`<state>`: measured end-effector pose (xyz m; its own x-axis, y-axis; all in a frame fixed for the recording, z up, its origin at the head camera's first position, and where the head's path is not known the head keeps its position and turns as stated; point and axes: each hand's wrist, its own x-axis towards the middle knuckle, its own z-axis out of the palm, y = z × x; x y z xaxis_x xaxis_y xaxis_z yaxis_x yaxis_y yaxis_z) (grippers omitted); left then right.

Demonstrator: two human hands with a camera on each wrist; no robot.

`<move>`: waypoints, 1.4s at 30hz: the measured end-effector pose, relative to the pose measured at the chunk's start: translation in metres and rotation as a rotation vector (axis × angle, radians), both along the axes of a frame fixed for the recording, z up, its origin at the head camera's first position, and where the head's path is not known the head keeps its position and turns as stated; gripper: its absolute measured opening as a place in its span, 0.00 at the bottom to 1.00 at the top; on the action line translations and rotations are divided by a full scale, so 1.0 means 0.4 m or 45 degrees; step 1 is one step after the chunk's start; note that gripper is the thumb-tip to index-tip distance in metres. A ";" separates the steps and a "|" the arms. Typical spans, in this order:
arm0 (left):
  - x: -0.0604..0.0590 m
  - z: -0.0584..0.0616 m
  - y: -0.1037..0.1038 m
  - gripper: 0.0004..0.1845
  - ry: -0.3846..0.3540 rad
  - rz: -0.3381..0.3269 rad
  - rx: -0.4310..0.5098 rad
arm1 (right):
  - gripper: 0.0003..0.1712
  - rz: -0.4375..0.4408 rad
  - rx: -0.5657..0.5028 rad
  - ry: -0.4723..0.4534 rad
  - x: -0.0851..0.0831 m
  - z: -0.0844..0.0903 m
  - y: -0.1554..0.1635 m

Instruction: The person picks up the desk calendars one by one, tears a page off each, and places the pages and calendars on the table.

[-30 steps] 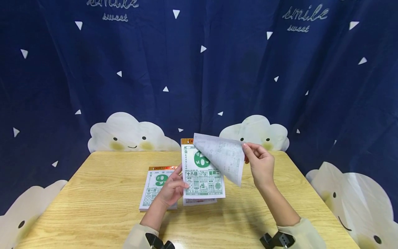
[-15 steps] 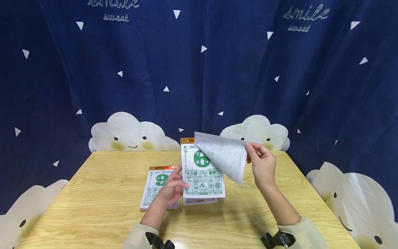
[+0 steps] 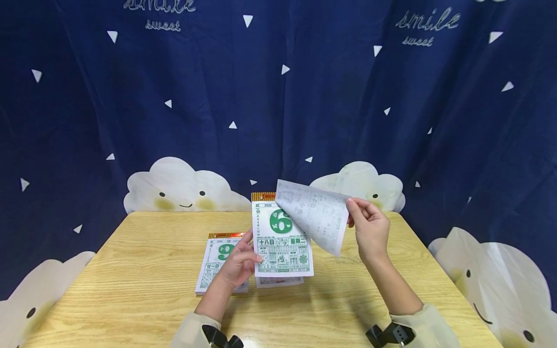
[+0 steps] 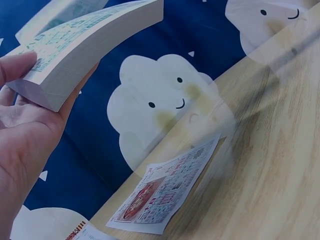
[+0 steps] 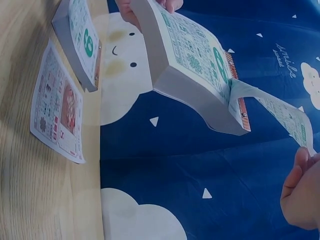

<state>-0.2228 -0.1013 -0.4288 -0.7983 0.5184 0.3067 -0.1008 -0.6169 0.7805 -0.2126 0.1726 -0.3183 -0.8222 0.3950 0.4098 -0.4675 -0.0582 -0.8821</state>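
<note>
Right hand (image 3: pixel 371 232) has lifted a little since a second ago, pulling the top sheet (image 3: pixel 316 215) higher and further off the raised calendar pad (image 3: pixel 283 241); the pad has barely shifted. Thumb and fingertips are clamped on the sheet's right edge; the sheet curls up and to the right of the pad, its top corner attached at the pad's orange binding (image 3: pixel 263 196). Left hand (image 3: pixel 238 263) grips the pad's lower left corner, thumb on the printed face, fingers curled behind, holding the pad tilted above the table (image 3: pixel 130 285). The pad's face shows a large green 6.

A second calendar pad (image 3: pixel 216 261) lies flat on the table just left of the raised pad, partly behind the left hand, green 9 on top. A loose torn sheet (image 3: pixel 278 281) lies flat on the table right under the raised pad's lower edge. Behind the raised pad hangs a dark blue curtain (image 3: pixel 304 96) with white clouds and triangles. Cream sleeves show at both wrists.
</note>
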 end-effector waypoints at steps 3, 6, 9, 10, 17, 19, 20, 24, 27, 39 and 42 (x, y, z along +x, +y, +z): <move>-0.001 -0.002 -0.002 0.42 0.007 -0.015 0.003 | 0.02 -0.009 -0.010 0.009 -0.001 0.000 0.002; 0.000 -0.002 -0.003 0.42 0.016 -0.025 0.003 | 0.01 -0.014 -0.028 0.014 -0.004 -0.001 0.004; 0.002 -0.001 -0.003 0.41 0.020 -0.026 0.003 | 0.04 -0.012 -0.055 0.013 -0.006 -0.002 0.006; 0.002 -0.001 -0.004 0.41 0.018 -0.024 0.003 | 0.05 -0.009 -0.061 0.013 -0.006 -0.002 0.006; 0.004 -0.002 -0.006 0.41 0.036 -0.035 0.009 | 0.04 -0.009 -0.069 0.012 -0.008 -0.006 0.010; 0.004 -0.002 -0.007 0.41 0.039 -0.039 0.008 | 0.04 -0.017 -0.069 0.011 -0.010 -0.007 0.012; 0.003 -0.003 -0.007 0.41 0.039 -0.040 0.007 | 0.05 -0.020 -0.071 0.011 -0.010 -0.007 0.013; 0.004 -0.003 -0.008 0.41 0.027 -0.024 -0.008 | 0.06 -0.021 -0.075 0.012 -0.013 -0.009 0.016; 0.003 -0.003 -0.010 0.41 0.031 -0.024 -0.009 | 0.03 -0.021 -0.072 0.015 -0.014 -0.009 0.015; 0.004 -0.003 -0.012 0.43 0.043 -0.037 0.015 | 0.04 -0.028 -0.139 0.020 -0.017 -0.007 0.020; 0.006 -0.004 -0.015 0.43 0.025 -0.034 0.004 | 0.04 -0.023 -0.154 0.017 -0.019 -0.010 0.021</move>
